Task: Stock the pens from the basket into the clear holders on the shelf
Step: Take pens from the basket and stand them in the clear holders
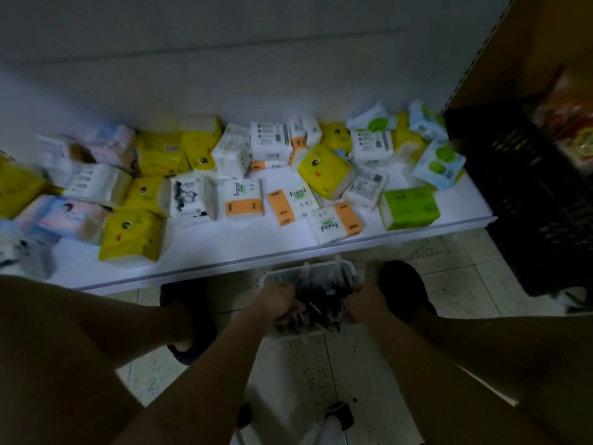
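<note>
The basket sits just near of the shelf edge, full of dark pens. The left hand reaches in at its left side, fingers curled round some pens. The right hand curls at the right side; blur hides what it grips. Tissue packs crowd the shelf.

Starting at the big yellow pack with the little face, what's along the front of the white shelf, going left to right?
Yellow tissue pack → black-and-white tissue pack → orange-and-white tissue packs → green tissue pack → black crate.
</note>
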`<state>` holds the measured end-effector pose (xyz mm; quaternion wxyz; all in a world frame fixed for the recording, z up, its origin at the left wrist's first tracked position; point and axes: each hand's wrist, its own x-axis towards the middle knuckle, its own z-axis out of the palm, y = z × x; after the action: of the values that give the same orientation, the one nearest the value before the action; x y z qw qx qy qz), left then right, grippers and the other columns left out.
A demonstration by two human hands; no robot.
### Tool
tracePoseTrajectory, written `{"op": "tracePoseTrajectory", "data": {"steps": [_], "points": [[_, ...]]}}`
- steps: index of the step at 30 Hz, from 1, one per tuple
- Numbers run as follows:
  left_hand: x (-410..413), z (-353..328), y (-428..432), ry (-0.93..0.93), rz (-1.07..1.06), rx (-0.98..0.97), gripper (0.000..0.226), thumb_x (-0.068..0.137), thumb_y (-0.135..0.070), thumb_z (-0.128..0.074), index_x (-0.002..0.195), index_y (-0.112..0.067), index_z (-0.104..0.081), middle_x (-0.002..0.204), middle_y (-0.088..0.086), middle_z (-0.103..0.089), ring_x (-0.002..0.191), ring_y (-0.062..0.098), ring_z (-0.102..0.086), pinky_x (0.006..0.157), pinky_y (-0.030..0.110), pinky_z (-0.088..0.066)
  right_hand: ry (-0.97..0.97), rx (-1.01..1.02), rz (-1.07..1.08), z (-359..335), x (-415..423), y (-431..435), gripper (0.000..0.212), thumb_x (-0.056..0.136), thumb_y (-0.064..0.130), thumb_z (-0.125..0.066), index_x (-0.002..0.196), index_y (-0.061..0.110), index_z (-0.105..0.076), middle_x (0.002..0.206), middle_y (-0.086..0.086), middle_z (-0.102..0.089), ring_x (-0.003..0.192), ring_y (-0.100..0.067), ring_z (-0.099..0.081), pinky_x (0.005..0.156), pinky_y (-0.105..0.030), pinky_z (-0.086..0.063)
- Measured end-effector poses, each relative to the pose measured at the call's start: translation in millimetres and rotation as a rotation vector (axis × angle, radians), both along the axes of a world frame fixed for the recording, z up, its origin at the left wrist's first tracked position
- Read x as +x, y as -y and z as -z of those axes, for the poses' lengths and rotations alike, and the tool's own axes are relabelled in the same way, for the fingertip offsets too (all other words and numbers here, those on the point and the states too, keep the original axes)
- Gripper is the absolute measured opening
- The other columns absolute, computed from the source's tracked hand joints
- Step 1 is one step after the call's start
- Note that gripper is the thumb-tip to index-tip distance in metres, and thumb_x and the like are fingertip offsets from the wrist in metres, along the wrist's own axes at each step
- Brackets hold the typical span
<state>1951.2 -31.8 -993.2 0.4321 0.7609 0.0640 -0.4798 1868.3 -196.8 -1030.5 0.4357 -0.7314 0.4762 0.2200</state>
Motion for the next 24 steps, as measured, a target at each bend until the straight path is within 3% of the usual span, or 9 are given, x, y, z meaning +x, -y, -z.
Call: {"op": "tracePoseTrajectory", "data": {"steps": [3,5,7,10,13,15,18,21,24], "points": [[-6,-27,-1,0.011,-0.109,-0.139,0.022,0.102,-0.018,-0.043,0.098,-0.009,-0.063,0.068,0.002,-0.064,0.051,0.009,-0.051,0.048,0.019,-0.042,0.128,0.084,0.048,-27,-1,-12,0.022,0.098,0.003,-0.045,0.079,0.009,-0.054,0.072,-0.009,-0.059,0.042,-0.009,-0.06,0.041,-0.019,-0.048],[-9,-47,-3,0.05,-0.154,-0.227,0.019,0.099,-0.013,-0.045,0.094,-0.01,-0.063,0.073,0.004,-0.063,0.057,0.012,-0.053,0.056,0.023,-0.045,0.24,0.158,0.115,-49,1,-18,0.016,0.098,0.01,-0.049,0.088,0.007,-0.06,0.08,-0.013,-0.065,0.055,-0.014,-0.068,0.059,-0.032,-0.06],[-10,-64,-4,0.114,-0.165,-0.268,0.023,0.098,-0.007,-0.041,0.088,-0.009,-0.062,0.074,0.007,-0.06,0.059,0.015,-0.052,0.058,0.027,-0.045,0.352,0.132,0.149,-75,5,-21,0.019,0.097,0.016,-0.049,0.083,0.011,-0.06,0.079,-0.013,-0.065,0.066,-0.026,-0.067,0.075,-0.047,-0.058],[-7,-89,4,0.28,-0.182,-0.237,0.024,0.097,-0.005,-0.036,0.091,-0.01,-0.059,0.077,0.008,-0.054,0.061,0.019,-0.047,0.06,0.031,-0.039,0.493,-0.016,0.11,-124,12,-27,0.026,0.1,0.029,-0.042,0.08,0.017,-0.054,0.079,-0.004,-0.055,0.074,-0.023,-0.053,0.07,-0.033,-0.043],[-5,-122,12,0.427,-0.209,-0.35,0.023,0.103,-0.021,-0.037,0.096,-0.011,-0.056,0.069,0.005,-0.045,0.051,0.017,-0.035,0.051,0.028,-0.031,0.654,0.026,0.142,-168,13,-35,0.041,0.103,0.041,-0.034,0.078,0.015,-0.055,0.063,-0.001,-0.047,0.052,-0.016,-0.044,0.052,-0.027,-0.034],[-5,-147,14,0.544,-0.195,-0.517,0.028,0.105,-0.032,-0.036,0.1,-0.014,-0.057,0.06,0.001,-0.038,0.047,0.014,-0.028,0.046,0.026,-0.026,0.811,0.127,0.182,-197,12,-39,0.034,0.104,0.035,-0.034,0.09,0.017,-0.059,0.055,0.001,-0.042,0.042,-0.011,-0.037,0.045,-0.024,-0.034],[-5,-189,14,0.719,-0.157,-0.69,0.027,0.104,-0.033,-0.032,0.111,-0.021,-0.056,0.052,-0.004,-0.046,0.047,0.012,-0.042,0.049,0.024,-0.036,1.014,0.204,0.182,-241,14,-41,0.025,0.105,0.021,-0.035,0.109,0.019,-0.06,0.063,-0.006,-0.051,0.052,-0.016,-0.047,0.051,-0.025,-0.044],[-4,-225,16,0.817,-0.13,-0.733,0.026,0.105,-0.024,-0.032,0.107,-0.018,-0.058,0.07,-0.001,-0.061,0.06,0.01,-0.053,0.057,0.019,-0.043,1.086,0.164,0.142,-281,17,-36,0.024,0.104,0.01,-0.036,0.1,0.011,-0.06,0.083,-0.007,-0.06,0.068,-0.016,-0.056,0.065,-0.026,-0.047],[1,-262,17,0.921,-0.158,-0.69,0.029,0.104,-0.017,-0.036,0.094,-0.025,-0.062,0.081,-0.001,-0.059,0.067,0.011,-0.051,0.061,0.024,-0.04,1.163,0.088,0.105,-321,18,-32,0.024,0.103,0.006,-0.038,0.115,0.013,-0.058,0.087,-0.005,-0.06,0.064,-0.012,-0.047,0.058,-0.024,-0.041]]}}
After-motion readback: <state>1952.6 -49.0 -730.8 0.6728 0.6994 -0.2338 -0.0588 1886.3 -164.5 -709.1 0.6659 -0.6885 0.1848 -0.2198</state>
